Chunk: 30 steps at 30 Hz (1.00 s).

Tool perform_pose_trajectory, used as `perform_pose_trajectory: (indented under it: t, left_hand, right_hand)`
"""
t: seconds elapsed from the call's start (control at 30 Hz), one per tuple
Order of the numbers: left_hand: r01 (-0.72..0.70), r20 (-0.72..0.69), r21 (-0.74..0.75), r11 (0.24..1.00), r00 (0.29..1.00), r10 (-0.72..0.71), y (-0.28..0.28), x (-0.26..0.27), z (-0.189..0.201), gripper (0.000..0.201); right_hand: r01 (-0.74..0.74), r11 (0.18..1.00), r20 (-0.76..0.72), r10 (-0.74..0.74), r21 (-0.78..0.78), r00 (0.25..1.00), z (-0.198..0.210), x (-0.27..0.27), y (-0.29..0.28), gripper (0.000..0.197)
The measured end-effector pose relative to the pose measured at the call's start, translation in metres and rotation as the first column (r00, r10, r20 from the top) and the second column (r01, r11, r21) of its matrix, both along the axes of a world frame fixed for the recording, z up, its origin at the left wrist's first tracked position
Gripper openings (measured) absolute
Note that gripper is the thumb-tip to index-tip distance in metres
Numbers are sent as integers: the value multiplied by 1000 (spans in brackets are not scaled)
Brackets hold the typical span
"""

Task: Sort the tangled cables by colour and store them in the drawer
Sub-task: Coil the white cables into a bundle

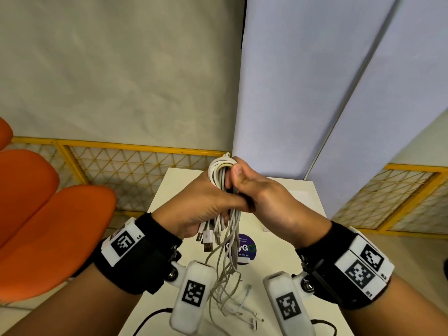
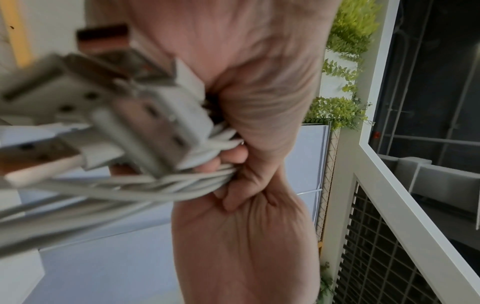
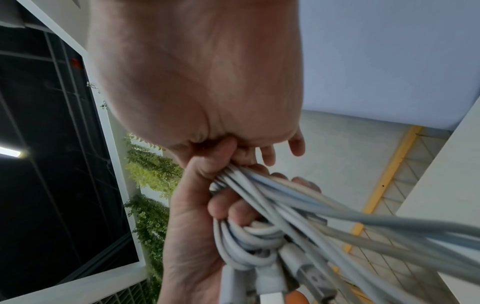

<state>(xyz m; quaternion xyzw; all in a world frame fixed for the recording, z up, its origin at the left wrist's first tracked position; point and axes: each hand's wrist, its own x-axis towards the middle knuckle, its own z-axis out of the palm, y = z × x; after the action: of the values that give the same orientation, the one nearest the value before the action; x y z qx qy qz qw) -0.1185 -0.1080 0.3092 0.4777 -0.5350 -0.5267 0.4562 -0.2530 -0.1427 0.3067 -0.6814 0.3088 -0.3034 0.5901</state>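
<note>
Both hands — left hand (image 1: pixel 206 204), right hand (image 1: pixel 261 190) — clench our white cable bundle (image 1: pixel 221 175), frame centre | light, floppy, slippery: we grip the folded middle.

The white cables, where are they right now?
In the head view the white cables are bunched mid-frame, gripped by the left hand and right hand above the white table.

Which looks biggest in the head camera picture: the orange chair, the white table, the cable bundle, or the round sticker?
1. orange chair, though it sits nearer the camera
2. white table, partly hidden by the arms
3. cable bundle, held in both hands
4. round sticker
</note>
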Motion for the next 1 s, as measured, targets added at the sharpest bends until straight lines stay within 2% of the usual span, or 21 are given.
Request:
perform_pose_trajectory:
  t: [0.07, 0.13, 0.2, 0.27, 0.3, 0.37, 0.43, 0.47, 0.53, 0.6, 0.7, 0.77, 0.83, 1.0]
  left_hand:
    - [-82, 14, 24, 996, 997, 81, 1, -3, -2, 33]
    - [-140, 23, 56, 989, 990, 139, 3, -4, -2, 35]
    - [-148, 38, 69, 987, 989, 146, 4, -4, 0, 29]
    - [-136, 50, 56, 989, 990, 133, 5, -2, 2, 26]
    - [-133, 45, 50, 990, 990, 130, 6, -1, 3, 21]
    - [-161, 11, 65, 985, 987, 161, 5, 4, 5, 10]
    - [-185, -30, 124, 975, 981, 190, 5, 8, 6, 20]
    - [-162, -46, 141, 977, 984, 170, 6, 8, 8, 25]
    - [-50, -80, 142, 989, 995, 62, 11, 3, 14, 24]
    - [61, -118, 145, 988, 992, -44, 15, -6, 18, 18]
    - [166, -136, 189, 968, 981, -141, 14, -13, 19, 21]
    - [224, -162, 231, 947, 968, -189, 12, -13, 18, 23]
    - [284, -186, 272, 919, 953, -240, 9, -10, 16, 22]
    - [342, -168, 363, 867, 939, -300, 9, -5, 21, 19]
  right_hand:
    - [-23, 1000, 0, 23, -11, 1000, 0, 0, 0, 43]
    - [-65, 998, 22, 65, -5, 998, 4, -2, 3, 27]
    - [-64, 998, 25, 64, -25, 998, 8, -5, 5, 33]
    - [-33, 992, -40, 28, -123, 999, 11, -9, 3, 31]
    - [12, 983, -61, -24, -184, 998, 14, -10, 2, 26]
    - [203, 937, -52, -227, -283, 973, 18, -14, 0, 8]
    - [347, 869, -24, -379, -352, 925, 23, -17, 0, 32]
    - [340, 880, -6, -363, -332, 932, 26, -19, 0, 43]
    - [202, 957, 24, -201, -208, 979, 33, -17, 3, 55]
    - [45, 996, 23, -43, -83, 999, 37, -11, 6, 55]
    - [-123, 990, 95, 117, 63, 989, 42, -1, 9, 40]
    - [-149, 980, 142, 131, 129, 981, 45, 2, 10, 26]
    - [-138, 983, 175, 115, 123, 978, 44, 4, 12, 17]
    - [-19, 996, 159, 4, 90, 987, 46, 8, 19, 32]
